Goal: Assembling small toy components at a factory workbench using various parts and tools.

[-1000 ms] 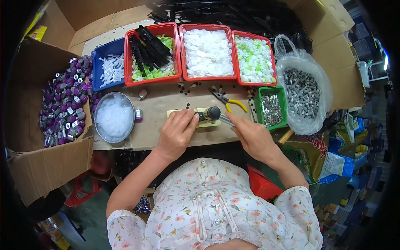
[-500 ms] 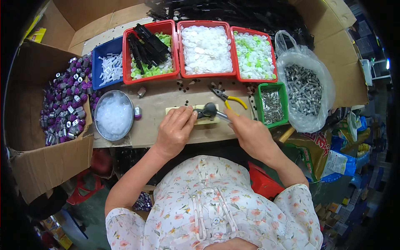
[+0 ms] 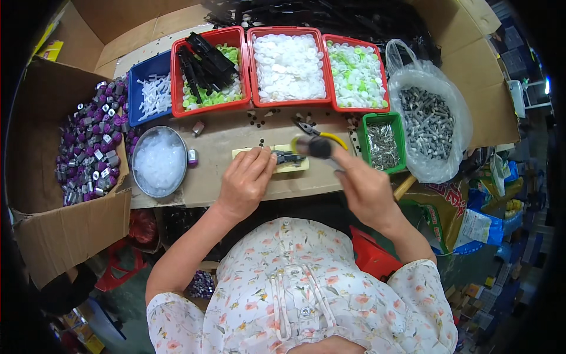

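Note:
My left hand (image 3: 247,179) lies with its fingers together on the end of a dark, narrow part (image 3: 288,157). That part rests in a pale yellow block (image 3: 293,168) on the work surface, and its left end is hidden under my fingertips. In my right hand (image 3: 371,186), closed round the handle, is a hammer with a round black head (image 3: 320,147). The hammer head is raised just right of the part and slightly smeared by motion. Behind it lie yellow-handled pliers (image 3: 318,133).
Red bins of white discs (image 3: 290,68) and green-white discs (image 3: 356,74), plus a blue bin (image 3: 135,106), line the back. At right are a green bin of metal pins (image 3: 383,144) and a bag of metal parts (image 3: 427,124). A metal bowl (image 3: 159,161) and carton (image 3: 71,230) stand left.
The hammer has come up off the dark part and moved to the right with my right hand. My left hand stays on the part at the block.

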A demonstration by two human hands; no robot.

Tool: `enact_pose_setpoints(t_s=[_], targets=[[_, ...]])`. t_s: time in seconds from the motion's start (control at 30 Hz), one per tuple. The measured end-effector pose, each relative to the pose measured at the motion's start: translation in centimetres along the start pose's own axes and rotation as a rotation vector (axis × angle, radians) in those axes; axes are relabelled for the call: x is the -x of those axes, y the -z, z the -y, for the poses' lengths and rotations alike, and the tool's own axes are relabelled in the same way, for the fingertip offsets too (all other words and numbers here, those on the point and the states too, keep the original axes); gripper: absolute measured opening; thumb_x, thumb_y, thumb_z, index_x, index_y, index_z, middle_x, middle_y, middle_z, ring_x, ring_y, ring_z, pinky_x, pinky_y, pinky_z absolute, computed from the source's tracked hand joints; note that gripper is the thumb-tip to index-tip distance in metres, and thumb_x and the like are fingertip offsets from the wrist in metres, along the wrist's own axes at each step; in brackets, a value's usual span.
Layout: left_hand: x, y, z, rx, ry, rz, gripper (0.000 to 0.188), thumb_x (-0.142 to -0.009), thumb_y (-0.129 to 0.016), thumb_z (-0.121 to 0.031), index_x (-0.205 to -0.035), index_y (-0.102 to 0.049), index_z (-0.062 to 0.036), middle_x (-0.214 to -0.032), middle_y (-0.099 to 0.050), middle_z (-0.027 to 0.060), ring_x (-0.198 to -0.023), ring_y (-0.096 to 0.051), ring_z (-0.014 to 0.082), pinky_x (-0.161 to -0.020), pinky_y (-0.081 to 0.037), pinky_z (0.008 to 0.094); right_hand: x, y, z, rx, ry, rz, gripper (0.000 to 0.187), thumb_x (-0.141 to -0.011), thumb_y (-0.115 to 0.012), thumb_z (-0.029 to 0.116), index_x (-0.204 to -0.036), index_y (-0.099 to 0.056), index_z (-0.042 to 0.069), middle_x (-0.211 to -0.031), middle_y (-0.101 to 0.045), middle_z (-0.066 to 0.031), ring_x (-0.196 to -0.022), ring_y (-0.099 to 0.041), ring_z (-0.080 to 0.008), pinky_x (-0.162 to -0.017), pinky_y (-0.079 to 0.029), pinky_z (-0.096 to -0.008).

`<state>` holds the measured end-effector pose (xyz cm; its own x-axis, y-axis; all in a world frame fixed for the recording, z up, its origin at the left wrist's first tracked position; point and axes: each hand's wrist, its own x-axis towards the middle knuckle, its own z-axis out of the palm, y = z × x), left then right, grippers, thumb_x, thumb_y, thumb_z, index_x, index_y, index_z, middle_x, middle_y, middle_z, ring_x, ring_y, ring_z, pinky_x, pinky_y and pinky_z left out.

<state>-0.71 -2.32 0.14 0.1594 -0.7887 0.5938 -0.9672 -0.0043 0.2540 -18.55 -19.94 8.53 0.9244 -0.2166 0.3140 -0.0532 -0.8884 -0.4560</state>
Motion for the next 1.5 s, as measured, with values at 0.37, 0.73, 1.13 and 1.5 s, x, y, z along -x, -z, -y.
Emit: enact_pose_setpoints(t_s=[0.37,0.73,1.13,1.5], targets=[[0.0,-0.1,-0.1,-0.003,0.02,0.009,0.034,-0.071,-0.071,0.001,-0.104,-0.068,0.0038,-0.108,-0.066,0.0148,-0.097,-0.066,0.0309,-0.081,-0.054,0.0405,0.7,0.1,-0.6,-0.019,-0.181,0.15,0.042,-0.09,-0.062,0.002,-0.131,-0.056,0.008,-0.09,-0.065,-0.019,-0.075,-0.065,-0.0386,-0.065,-0.051,-0.045],[0.0,-0.3,-0.2,-0.036,0.013,0.009,0.029,-0.075,-0.067,-0.002,-0.103,-0.069,0.0054,-0.109,-0.065,0.0154,-0.1,-0.064,0.0292,-0.083,-0.053,0.0392,-0.2,-0.2,-0.6,0.122,-0.227,0.377,0.042,-0.092,-0.061,0.007,-0.133,-0.053,0.008,-0.091,-0.065,-0.021,-0.077,-0.065,-0.0402,-0.063,-0.052,-0.0467],[-0.2,0.1,-2.4,-0.035,0.133,-0.097,0.033,-0.077,-0.072,0.003,-0.109,-0.066,0.0057,-0.116,-0.062,0.0196,-0.105,-0.062,0.0346,-0.086,-0.053,0.0404,0.4,-1.9,0.3,0.109,-0.23,0.346,0.041,-0.095,-0.057,0.013,-0.136,-0.048,0.009,-0.091,-0.066,-0.0204,-0.072,-0.064,-0.0421,-0.062,-0.051,-0.0509],[1.8,-1.4,-4.1,-0.086,0.091,-0.052,0.028,-0.081,-0.069,0.002,-0.108,-0.065,0.0105,-0.114,-0.066,0.0211,-0.107,-0.064,0.0359,-0.091,-0.053,0.0387,-3.3,0.0,1.8,-0.053,0.099,-0.135,0.043,-0.09,-0.063,0.007,-0.132,-0.054,0.006,-0.079,-0.061,-0.0161,-0.068,-0.064,-0.0332,-0.057,-0.05,-0.0445]])
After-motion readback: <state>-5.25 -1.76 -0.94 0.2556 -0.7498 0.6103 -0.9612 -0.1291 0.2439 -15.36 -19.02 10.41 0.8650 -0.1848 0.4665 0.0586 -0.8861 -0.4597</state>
